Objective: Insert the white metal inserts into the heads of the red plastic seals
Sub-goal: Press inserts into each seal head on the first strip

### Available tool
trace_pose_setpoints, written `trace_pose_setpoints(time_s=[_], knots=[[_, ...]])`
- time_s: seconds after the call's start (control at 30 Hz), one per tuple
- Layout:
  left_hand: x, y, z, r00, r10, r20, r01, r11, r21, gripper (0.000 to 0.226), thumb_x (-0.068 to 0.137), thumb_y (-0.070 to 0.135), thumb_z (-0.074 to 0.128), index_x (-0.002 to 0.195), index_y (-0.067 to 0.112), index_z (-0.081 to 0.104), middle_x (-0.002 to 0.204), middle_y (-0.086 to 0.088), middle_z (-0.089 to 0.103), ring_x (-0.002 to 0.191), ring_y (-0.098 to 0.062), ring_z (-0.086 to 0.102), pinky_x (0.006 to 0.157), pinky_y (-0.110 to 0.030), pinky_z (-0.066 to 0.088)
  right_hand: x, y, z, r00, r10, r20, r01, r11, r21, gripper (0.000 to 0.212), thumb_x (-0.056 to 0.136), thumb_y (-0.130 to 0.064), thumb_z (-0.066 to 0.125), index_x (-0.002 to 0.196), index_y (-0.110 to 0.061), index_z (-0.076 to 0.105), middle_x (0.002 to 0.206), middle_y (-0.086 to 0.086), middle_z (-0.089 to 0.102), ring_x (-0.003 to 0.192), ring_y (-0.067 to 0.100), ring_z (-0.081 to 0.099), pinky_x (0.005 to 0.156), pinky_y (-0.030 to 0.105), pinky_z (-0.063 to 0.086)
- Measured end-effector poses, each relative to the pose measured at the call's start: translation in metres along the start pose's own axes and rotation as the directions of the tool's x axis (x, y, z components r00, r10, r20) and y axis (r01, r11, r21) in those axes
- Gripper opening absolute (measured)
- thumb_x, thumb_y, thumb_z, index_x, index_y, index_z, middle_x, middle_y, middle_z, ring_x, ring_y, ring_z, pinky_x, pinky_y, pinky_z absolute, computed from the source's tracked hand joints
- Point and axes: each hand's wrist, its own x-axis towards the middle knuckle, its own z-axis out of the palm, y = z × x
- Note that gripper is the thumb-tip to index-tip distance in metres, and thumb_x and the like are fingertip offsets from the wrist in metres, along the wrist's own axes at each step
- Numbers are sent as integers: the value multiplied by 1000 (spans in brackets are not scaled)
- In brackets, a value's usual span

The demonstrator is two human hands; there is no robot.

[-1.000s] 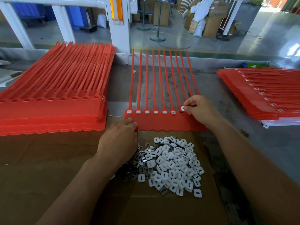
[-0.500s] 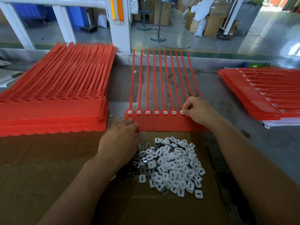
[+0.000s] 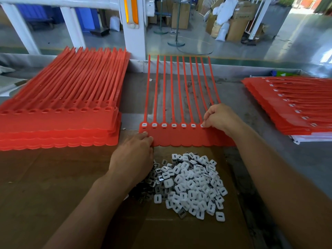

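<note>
A red strip of joined plastic seals point(image 3: 181, 136) lies flat in front of me, tails pointing away. Several of its heads hold white inserts point(image 3: 173, 125). My right hand point(image 3: 220, 117) pinches a white insert down onto a head near the strip's right end; the heads under it are hidden. My left hand point(image 3: 133, 155) rests with fingertips on the strip's near left corner, holding it down. A heap of loose white metal inserts point(image 3: 190, 184) lies on brown cardboard point(image 3: 53, 186) just below the strip.
A thick stack of red seal strips with hollow heads point(image 3: 59, 112) sits at the left. Another stack with white inserts fitted point(image 3: 294, 103) lies at the right on the grey table point(image 3: 269, 159). A white post point(image 3: 134, 33) stands beyond the table's far edge.
My right hand has lowered slightly onto the seal head, pressing the insert in. My left hand has stayed on the strip's corner.
</note>
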Motion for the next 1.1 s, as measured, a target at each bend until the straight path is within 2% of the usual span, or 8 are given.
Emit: trace_pose_setpoints(time_s=[0.23, 0.4, 0.5, 0.6, 0.7, 0.77, 0.93, 1.1], knots=[[1, 2, 0, 1000, 4, -1, -4, 1000, 7, 32, 91, 20, 42, 119, 16, 57, 135, 1, 49, 121, -18, 45, 100, -30, 36, -5, 12, 2, 997, -73, -22, 73, 997, 5, 22, 79, -7, 69, 70, -22, 55, 82, -6, 56, 84, 12, 53, 71, 24, 38], [1, 1, -1, 1000, -2, 10, 2, 1000, 14, 31, 91, 20, 41, 117, 16, 58, 132, 1, 50, 120, -18, 45, 99, -31, 37, -31, 11, 3, 959, -277, -62, 278, 961, 14, 13, 83, -15, 67, 91, -22, 60, 85, -14, 55, 78, -3, 51, 58, 3, 36], [1, 1, 0, 1000, -7, 12, 7, 1000, 14, 31, 92, 20, 41, 117, 16, 58, 131, 1, 51, 120, -19, 46, 98, -32, 39, -54, 4, 1, 922, -353, 156, 364, 931, -41, 16, 83, -21, 66, 79, -34, 58, 81, -20, 56, 79, -5, 52, 63, 9, 36], [1, 1, 0, 1000, -10, 6, 10, 1000, 10, 31, 92, 20, 42, 119, 16, 57, 132, 1, 50, 120, -18, 46, 99, -31, 38, -67, -1, 5, 868, -340, 361, 409, 903, -133, 8, 82, -25, 68, 84, -32, 64, 77, -24, 55, 77, -10, 51, 65, 9, 35], [1, 1, 0, 1000, -4, 2, 4, 1000, 12, 32, 92, 20, 42, 120, 17, 57, 133, 1, 49, 121, -18, 46, 99, -29, 36, -69, -1, 11, 871, -326, 367, 408, 897, -171, 12, 80, -24, 70, 92, -25, 68, 81, -20, 57, 80, -6, 54, 70, 12, 42], [1, 1, -1, 1000, -3, 1, 3, 1000, 9, 33, 92, 20, 42, 121, 17, 57, 134, 1, 49, 121, -18, 45, 100, -29, 36, -70, -2, 13, 881, -323, 346, 402, 896, -187, 9, 79, -24, 72, 85, -27, 66, 81, -18, 57, 80, -2, 55, 74, 16, 44], [1, 1, -1, 1000, -1, 4, 1, 1000, 25, 32, 92, 21, 42, 120, 17, 57, 132, 2, 50, 120, -18, 46, 98, -30, 37, -72, -2, 13, 882, -339, 328, 410, 894, -180, 20, 78, -24, 72, 68, -32, 56, 77, -18, 54, 74, -3, 51, 63, 13, 37], [0, 1, -2, 1000, -3, 7, 3, 1000, 26, 32, 92, 21, 41, 121, 17, 56, 134, 2, 49, 121, -17, 45, 99, -29, 36, -73, 2, 9, 890, -341, 303, 388, 915, -108, 19, 80, -21, 71, 72, -31, 56, 79, -13, 59, 75, -1, 56, 63, 12, 41]])
